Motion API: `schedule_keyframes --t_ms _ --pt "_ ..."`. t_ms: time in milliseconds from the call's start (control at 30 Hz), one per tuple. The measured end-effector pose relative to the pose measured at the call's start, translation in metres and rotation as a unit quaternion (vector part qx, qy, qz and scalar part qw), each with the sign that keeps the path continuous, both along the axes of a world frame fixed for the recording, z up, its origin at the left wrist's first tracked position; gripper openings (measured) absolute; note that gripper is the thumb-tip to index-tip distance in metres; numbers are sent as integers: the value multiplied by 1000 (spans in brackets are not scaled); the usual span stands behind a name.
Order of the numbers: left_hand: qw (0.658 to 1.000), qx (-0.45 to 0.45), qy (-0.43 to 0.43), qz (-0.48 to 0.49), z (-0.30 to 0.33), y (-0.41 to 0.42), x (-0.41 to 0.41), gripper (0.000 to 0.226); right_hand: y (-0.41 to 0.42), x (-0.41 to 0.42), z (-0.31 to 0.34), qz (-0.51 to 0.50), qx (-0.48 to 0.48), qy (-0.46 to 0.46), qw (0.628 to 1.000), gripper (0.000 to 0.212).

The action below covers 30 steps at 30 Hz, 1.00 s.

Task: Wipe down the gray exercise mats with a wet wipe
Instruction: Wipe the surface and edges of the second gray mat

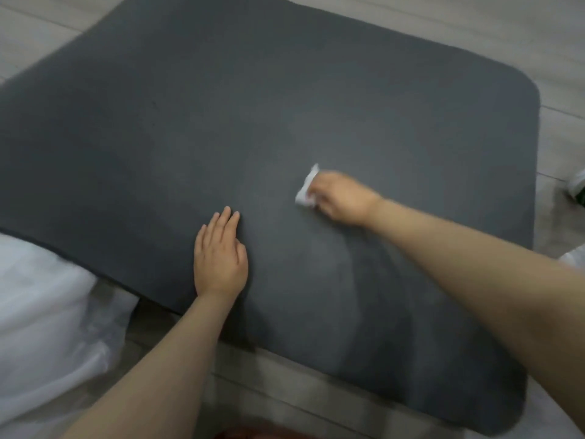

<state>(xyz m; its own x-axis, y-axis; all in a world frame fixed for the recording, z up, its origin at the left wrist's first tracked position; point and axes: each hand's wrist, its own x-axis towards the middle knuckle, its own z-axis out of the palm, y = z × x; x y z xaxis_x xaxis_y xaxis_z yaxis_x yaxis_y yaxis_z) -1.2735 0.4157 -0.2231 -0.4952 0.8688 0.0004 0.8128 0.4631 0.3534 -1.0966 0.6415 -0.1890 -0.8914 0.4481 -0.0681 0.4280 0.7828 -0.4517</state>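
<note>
A large dark gray exercise mat (253,122) with rounded corners lies flat across the floor and fills most of the view. My left hand (220,258) rests palm down on the mat near its front edge, fingers straight and together. My right hand (340,198) is blurred and grips a crumpled white wet wipe (306,190) against the mat's surface, right of centre. A slightly lighter streak shows on the mat below my right arm.
Pale wood-look floor (474,30) surrounds the mat. White fabric or plastic (41,296) bunches at the lower left, over the mat's edge. A white and green object (576,183) pokes in at the right edge.
</note>
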Motion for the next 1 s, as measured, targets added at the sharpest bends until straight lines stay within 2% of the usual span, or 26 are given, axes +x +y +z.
schedule_keyframes --t_ms 33,100,133,167,233,300,367,400,433,467,500,533,567,600,633,667,700,733,767,800,867,900,933,1000 --pt "1000 -3 3 0 0 1 0 54 31 1 1 -125 16 -25 992 22" --pt "1000 -8 10 4 -1 1 1 56 59 -2 2 -345 2 -60 937 24" --pt "1000 -7 11 7 -1 2 1 56 48 -9 3 -372 -8 -56 927 24" --pt "1000 -3 13 9 -2 2 0 56 22 -16 3 -353 -15 -39 935 23" --pt "1000 2 16 8 -3 2 0 56 -67 -13 0 -203 -30 13 979 18" --pt "1000 5 24 7 -4 3 0 56 -167 19 10 36 -73 -2 997 20" --pt "1000 4 30 8 -4 3 0 55 -205 55 18 249 -103 -48 962 22" --pt "1000 2 30 9 -3 2 1 55 -199 62 15 320 -108 -60 939 22" --pt "999 0 31 8 -3 2 1 55 -181 61 16 357 -110 -62 925 20" --pt "999 -2 31 8 -2 2 1 56 -154 54 11 354 -88 -49 930 16" --pt "1000 -4 30 10 -1 3 1 56 -121 42 4 302 -53 -24 952 12" --pt "1000 -3 28 12 -1 3 2 56 -81 31 -3 206 -14 6 978 15" --pt "1000 0 27 13 -1 3 2 56 -37 24 -5 85 18 22 996 20" --pt "1000 4 27 15 0 3 2 56 5 24 -2 -52 39 16 998 24" --pt "1000 6 26 15 0 4 2 56 43 33 2 -179 46 -18 983 25" --pt "1000 7 24 18 0 4 3 56 72 45 3 -300 38 -54 952 26" --pt "999 8 24 20 1 4 3 56 85 54 3 -394 12 -71 916 27" --pt "999 8 25 20 1 4 2 56 83 56 4 -433 -11 -63 899 27" --pt "999 7 25 20 2 4 3 56 66 54 3 -413 -15 -41 910 27" --pt "999 6 24 20 2 5 3 56 38 51 1 -343 -10 -14 939 25" --pt "999 0 29 17 2 5 4 56 -44 50 1 -98 -42 21 994 18" --pt "999 -3 36 15 2 5 4 56 -88 60 8 44 -59 16 997 15" --pt "999 -6 42 15 2 5 4 56 -129 73 14 173 -75 5 982 13" --pt "999 -10 45 18 0 5 5 54 -186 101 23 350 -94 -52 930 15"
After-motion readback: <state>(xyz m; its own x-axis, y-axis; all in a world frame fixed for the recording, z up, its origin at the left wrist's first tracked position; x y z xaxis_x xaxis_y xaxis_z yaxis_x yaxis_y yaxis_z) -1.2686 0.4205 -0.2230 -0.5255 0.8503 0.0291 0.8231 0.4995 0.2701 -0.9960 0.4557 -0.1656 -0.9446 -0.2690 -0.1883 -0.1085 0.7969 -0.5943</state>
